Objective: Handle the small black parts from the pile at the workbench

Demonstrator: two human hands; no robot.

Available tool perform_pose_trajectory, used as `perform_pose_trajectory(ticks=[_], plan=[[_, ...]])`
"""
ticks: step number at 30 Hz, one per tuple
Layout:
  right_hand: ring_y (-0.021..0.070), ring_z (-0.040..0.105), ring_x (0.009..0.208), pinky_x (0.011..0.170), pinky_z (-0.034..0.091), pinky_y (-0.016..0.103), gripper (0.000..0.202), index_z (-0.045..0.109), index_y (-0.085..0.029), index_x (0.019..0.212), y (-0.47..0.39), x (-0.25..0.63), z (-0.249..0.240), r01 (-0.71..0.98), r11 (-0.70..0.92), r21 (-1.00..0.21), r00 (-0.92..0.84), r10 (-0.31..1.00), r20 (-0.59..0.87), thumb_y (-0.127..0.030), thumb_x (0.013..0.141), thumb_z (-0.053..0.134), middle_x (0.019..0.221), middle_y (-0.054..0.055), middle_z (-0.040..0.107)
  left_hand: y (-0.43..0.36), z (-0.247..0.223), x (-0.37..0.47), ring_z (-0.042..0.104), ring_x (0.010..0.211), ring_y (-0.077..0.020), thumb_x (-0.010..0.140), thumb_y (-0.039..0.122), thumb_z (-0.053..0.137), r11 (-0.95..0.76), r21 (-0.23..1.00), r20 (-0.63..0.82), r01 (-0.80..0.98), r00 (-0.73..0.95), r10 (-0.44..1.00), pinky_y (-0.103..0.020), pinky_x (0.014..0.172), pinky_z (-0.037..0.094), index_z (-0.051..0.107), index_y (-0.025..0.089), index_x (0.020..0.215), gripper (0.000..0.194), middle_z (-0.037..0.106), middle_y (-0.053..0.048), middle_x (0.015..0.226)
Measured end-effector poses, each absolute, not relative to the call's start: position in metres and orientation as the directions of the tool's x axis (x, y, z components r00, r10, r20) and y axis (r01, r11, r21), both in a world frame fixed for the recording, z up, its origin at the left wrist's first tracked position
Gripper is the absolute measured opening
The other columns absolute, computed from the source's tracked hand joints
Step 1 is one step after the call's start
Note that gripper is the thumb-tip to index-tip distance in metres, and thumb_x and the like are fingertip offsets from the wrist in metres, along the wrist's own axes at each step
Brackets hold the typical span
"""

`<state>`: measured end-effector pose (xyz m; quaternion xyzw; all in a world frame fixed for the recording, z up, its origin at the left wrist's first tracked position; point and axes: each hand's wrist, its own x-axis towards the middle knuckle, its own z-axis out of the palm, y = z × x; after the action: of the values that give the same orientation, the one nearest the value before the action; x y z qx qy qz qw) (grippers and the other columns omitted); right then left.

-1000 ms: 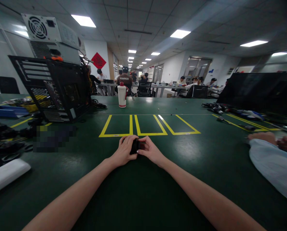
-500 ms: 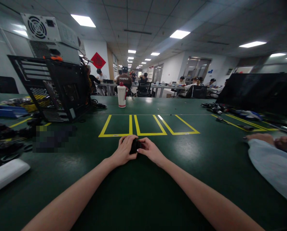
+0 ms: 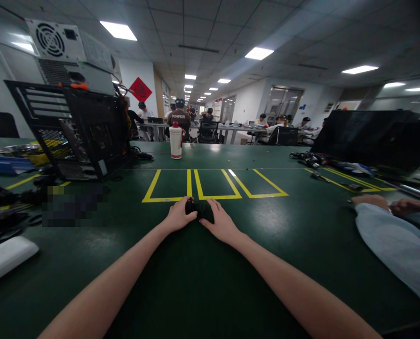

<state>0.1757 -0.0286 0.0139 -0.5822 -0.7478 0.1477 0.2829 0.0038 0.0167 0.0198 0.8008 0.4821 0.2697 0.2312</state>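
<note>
A small black object point(image 3: 190, 206) lies between my two hands, low over the green table just in front of the yellow tape outlines. Its kind is too dark to make out. My left hand point(image 3: 178, 215) curls round its left part, thumb on the near side. On the other side my right hand point(image 3: 222, 220) has its fingers and thumb bent round a dark part point(image 3: 207, 214). Whether these are one piece or two touching pieces, I cannot tell.
Yellow tape outlines point(image 3: 213, 197) mark the green table point(image 3: 259, 254). Beyond stands a white tumbler point(image 3: 176, 141). An opened computer case point(image 3: 90, 136) is at left, with a white block point(image 3: 8, 259) nearer. At right are cables point(image 3: 306, 160), dark monitors point(image 3: 368, 136) and another person's sleeve point(image 3: 389, 240).
My hands have drawn slightly apart, and more of the black object shows between them. My right hand has opened wider round its side. The whole view has shifted a little.
</note>
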Motion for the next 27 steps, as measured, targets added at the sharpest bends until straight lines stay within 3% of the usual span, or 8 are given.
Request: perform_pose_trajectory(ticks=[3,7,14,22,25,27], plan=[[0.0238,0.029,0.122,0.099,0.027,0.041,0.059,0.027,-0.021,0.127,-0.021,0.171,0.013,0.803,0.333,-0.495,-0.227,0.938,0.263,-0.039,0.074,0.048,0.135,0.007,0.026,0.018,0.019,0.005,0.05,0.098,-0.0226,0.069,0.038,0.054,-0.404,0.646,0.197,0.648,0.37,0.908,-0.036,0.084,0.038,0.039,0.02,0.109,0.046,0.052,-0.006,0.105],[0.0217,0.032,0.121,0.101,0.022,0.041,0.044,0.041,-0.019,0.119,-0.017,0.167,0.013,0.796,0.43,-0.425,-0.352,0.901,0.252,-0.037,0.079,0.041,0.129,0.007,0.039,0.02,0.016,0.007,0.05,0.099,-0.023,0.067,0.039,0.057,-0.412,0.643,0.225,0.646,0.355,0.907,-0.036,0.085,0.038,0.04,0.02,0.107,0.047,0.052,-0.006,0.105],[0.0213,0.039,0.116,0.097,0.03,0.039,0.041,0.044,-0.018,0.115,-0.024,0.181,0.014,0.824,0.346,-0.449,-0.248,0.932,0.263,-0.038,0.08,0.039,0.124,0.008,0.044,0.004,0.017,-0.002,0.05,0.098,-0.0235,0.068,0.031,0.057,-0.448,0.671,0.226,0.592,0.412,0.883,-0.037,0.085,0.039,0.041,0.02,0.107,0.044,0.052,-0.008,0.105],[0.0213,0.039,0.115,0.097,0.032,0.04,0.041,0.04,-0.022,0.118,-0.111,0.19,0.032,0.813,0.294,-0.502,-0.243,0.956,0.166,-0.035,0.079,0.042,0.123,0.004,0.045,-0.096,0.035,-0.042,0.047,0.101,-0.0211,0.069,0.029,0.055,-0.355,0.764,0.07,0.538,0.479,0.875,-0.035,0.086,0.041,0.037,0.025,0.113,0.048,0.048,-0.005,0.111],[0.0202,0.043,0.11,0.097,0.035,0.035,0.045,0.04,-0.024,0.118,-0.158,0.175,0.035,0.756,0.316,-0.573,-0.323,0.942,0.093,-0.034,0.075,0.049,0.119,0.004,0.047,-0.133,0.03,-0.064,0.048,0.1,-0.021,0.065,0.024,0.056,-0.419,0.695,0.076,0.584,0.52,0.851,-0.035,0.088,0.04,0.038,0.028,0.113,0.051,0.049,-0.004,0.111],[0.0227,0.045,0.107,0.092,0.04,0.034,0.054,0.039,-0.021,0.12,-0.181,0.157,0.028,0.708,0.354,-0.611,-0.421,0.906,0.036,-0.034,0.07,0.056,0.117,0.007,0.049,-0.153,0.018,-0.084,0.05,0.098,-0.0233,0.058,0.018,0.059,-0.516,0.584,0.145,0.626,0.545,0.826,-0.037,0.087,0.041,0.04,0.029,0.114,0.06,0.051,-0.004,0.111]])
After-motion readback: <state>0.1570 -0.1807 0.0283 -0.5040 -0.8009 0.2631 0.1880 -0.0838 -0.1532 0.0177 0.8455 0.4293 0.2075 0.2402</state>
